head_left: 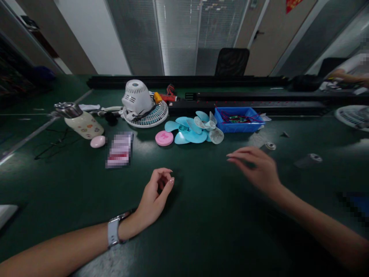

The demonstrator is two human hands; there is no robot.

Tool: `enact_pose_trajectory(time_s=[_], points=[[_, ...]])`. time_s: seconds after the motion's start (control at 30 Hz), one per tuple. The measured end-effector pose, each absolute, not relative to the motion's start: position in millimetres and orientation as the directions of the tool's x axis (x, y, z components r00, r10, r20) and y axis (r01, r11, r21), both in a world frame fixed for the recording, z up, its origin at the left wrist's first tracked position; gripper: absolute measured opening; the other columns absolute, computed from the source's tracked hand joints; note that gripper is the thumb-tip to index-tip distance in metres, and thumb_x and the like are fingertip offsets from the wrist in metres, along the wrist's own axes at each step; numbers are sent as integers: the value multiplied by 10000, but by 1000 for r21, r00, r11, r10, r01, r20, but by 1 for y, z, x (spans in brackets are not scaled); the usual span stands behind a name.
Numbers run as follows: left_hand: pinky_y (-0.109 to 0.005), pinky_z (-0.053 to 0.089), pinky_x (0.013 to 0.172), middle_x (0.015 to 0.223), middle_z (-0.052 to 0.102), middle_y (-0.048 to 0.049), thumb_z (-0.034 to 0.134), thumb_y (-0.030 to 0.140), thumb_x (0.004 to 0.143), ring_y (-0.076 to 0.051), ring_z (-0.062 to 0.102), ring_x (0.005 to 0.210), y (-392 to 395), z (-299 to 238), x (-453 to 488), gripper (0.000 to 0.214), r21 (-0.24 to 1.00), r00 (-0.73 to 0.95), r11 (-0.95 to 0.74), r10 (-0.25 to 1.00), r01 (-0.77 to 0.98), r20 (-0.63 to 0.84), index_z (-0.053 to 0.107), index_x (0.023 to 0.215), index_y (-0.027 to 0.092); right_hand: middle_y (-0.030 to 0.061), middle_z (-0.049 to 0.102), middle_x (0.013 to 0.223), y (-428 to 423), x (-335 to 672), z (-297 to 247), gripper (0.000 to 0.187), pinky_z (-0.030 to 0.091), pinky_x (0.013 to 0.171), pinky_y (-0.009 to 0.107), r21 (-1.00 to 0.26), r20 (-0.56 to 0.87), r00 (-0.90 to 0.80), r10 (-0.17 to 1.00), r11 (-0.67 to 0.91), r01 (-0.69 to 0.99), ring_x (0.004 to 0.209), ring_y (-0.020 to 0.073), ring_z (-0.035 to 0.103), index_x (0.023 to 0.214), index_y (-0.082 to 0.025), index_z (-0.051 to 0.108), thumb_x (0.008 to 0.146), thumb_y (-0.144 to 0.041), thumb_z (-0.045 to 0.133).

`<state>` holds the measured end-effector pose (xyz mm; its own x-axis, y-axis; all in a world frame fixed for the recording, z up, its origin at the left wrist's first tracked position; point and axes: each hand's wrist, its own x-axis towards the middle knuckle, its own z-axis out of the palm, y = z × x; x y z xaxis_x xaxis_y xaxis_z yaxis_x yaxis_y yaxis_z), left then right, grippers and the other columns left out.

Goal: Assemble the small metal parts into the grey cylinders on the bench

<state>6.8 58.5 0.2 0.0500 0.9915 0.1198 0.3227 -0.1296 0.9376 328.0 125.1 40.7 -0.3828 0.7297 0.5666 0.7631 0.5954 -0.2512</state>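
Observation:
My left hand (154, 198), with a watch (113, 232) on its wrist, rests on the dark green table with loosely curled fingers. Its thumb and fingertips are apart, and nothing shows between them. Slightly blurred, my right hand (256, 167) reaches in from the right, fingers stretched forward and thumb tip a little apart from them. I see nothing in it. Just behind it is a metal cylinder (270, 146), partly hidden; a second grey cylinder (308, 160) lies farther right. Light blue fan blades (191, 130) are piled beyond both hands, beside a pink round disc (164, 138).
A blue bin (239, 125) holds wires and circuit boards. Left of it stand a white fan housing (137, 98) on its grille and a cream bottle (85, 125). A blurred-out phone-like object (119, 149) lies nearby. Black rails (253, 97) run across the back; another person's arm (343, 73) shows far right.

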Motion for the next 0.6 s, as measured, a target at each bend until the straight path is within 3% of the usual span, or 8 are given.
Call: enact_pose_trajectory(time_s=[0.07, 0.2, 0.37, 0.6], points=[[-291, 460, 714, 924, 585, -21, 530, 346, 949, -149, 562, 788, 59, -1, 6, 230, 934, 60, -137, 990, 331, 124, 517, 1148, 232, 94, 720, 1025, 139, 377, 47, 214, 489, 892, 377, -186, 711, -174, 682, 420, 888, 955, 230, 657, 994, -202, 754, 916, -355, 625], [-291, 459, 726, 929, 579, -20, 527, 347, 952, -153, 564, 814, 60, -6, 4, 233, 933, 56, -147, 989, 328, 136, 510, 1154, 233, 121, 738, 1053, 156, 443, 37, 262, 492, 886, 402, -191, 651, -43, 758, 218, 957, 986, 288, 673, 998, -186, 759, 922, -372, 592], [-291, 459, 743, 916, 558, -8, 533, 357, 947, -142, 555, 800, 66, -10, 0, 244, 936, 18, -143, 989, 321, 145, 500, 1151, 228, 90, 760, 950, 160, 458, 19, 292, 484, 696, 369, -290, 609, 26, 793, 192, 938, 742, 264, 680, 995, -219, 762, 906, -433, 585], [-285, 452, 727, 873, 551, 6, 553, 345, 922, -133, 542, 757, 72, -14, -1, 258, 916, -7, -190, 979, 352, 206, 505, 1136, 210, 122, 762, 960, 165, 464, 22, 400, 460, 700, 314, -336, 561, 70, 825, 149, 930, 768, 214, 675, 1007, -170, 767, 890, -503, 579]])
